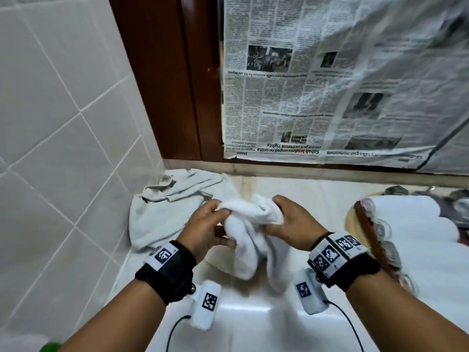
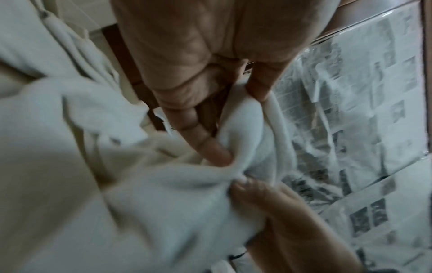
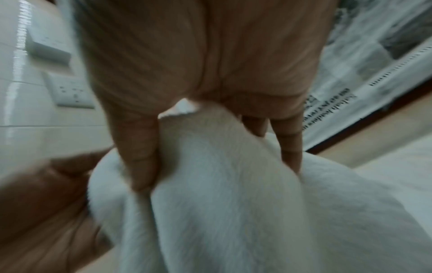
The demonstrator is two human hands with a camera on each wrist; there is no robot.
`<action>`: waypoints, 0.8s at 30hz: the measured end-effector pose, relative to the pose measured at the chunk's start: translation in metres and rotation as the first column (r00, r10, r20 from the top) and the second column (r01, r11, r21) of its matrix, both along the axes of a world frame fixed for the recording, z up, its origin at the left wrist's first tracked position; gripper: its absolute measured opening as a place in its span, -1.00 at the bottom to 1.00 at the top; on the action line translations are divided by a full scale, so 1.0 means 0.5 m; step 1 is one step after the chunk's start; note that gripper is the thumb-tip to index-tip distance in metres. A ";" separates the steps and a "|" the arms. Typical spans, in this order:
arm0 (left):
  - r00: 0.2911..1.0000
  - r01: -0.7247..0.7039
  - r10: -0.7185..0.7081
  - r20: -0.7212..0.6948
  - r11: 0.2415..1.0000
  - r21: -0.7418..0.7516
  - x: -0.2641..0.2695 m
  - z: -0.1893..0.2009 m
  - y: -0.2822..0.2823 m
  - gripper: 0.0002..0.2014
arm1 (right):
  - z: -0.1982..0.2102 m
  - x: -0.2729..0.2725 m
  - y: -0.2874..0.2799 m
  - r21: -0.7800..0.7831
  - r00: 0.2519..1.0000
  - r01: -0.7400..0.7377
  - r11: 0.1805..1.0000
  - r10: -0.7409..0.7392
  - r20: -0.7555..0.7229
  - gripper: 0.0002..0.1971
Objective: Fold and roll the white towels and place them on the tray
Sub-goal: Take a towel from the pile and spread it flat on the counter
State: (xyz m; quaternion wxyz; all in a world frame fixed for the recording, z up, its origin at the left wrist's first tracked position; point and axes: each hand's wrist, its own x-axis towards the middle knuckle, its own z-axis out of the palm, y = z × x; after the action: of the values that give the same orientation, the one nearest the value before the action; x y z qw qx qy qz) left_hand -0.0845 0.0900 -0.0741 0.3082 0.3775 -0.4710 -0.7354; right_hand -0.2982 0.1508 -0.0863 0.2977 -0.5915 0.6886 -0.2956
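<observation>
A crumpled white towel (image 1: 250,229) hangs between both hands above the pale counter (image 1: 299,194). My left hand (image 1: 215,219) grips its left side with fingers and thumb curled into the cloth (image 2: 177,194). My right hand (image 1: 281,217) holds the right side, fingers dug into the folds (image 3: 233,184). More unfolded greyish-white towels (image 1: 167,207) lie heaped in the back left corner. At the right, rolled white towels (image 1: 411,224) lie on a round tray with a dark wooden handle (image 1: 368,232).
A tiled wall (image 1: 63,110) closes the left side. Behind the counter stands a dark wooden frame (image 1: 172,80) and a pane covered with newspaper (image 1: 317,80). A wall socket (image 3: 72,92) shows in the right wrist view. Dark small items (image 1: 456,199) sit at the far right.
</observation>
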 end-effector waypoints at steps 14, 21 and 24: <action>0.228 0.817 -0.109 0.967 0.562 -0.129 0.067 -0.295 -0.012 -0.39 | -0.182 0.087 0.013 0.512 0.859 0.131 0.849 0.160 -0.487 0.64; 0.361 0.765 -0.061 0.931 0.591 -0.258 0.100 -0.236 -0.080 -0.67 | -0.204 0.089 0.004 0.644 0.887 0.184 0.743 0.156 -0.434 0.65; 0.353 0.680 0.172 0.920 0.627 -0.379 0.115 -0.225 -0.133 -0.55 | -0.210 0.077 -0.010 0.629 0.879 0.192 0.753 0.154 -0.452 0.66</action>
State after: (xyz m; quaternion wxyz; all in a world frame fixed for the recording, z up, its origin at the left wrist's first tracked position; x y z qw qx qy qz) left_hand -0.0272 0.0233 -0.1867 -0.0128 0.4658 -0.8630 -0.1953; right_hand -0.2594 0.1460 -0.1913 0.3041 -0.4950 0.8055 0.1173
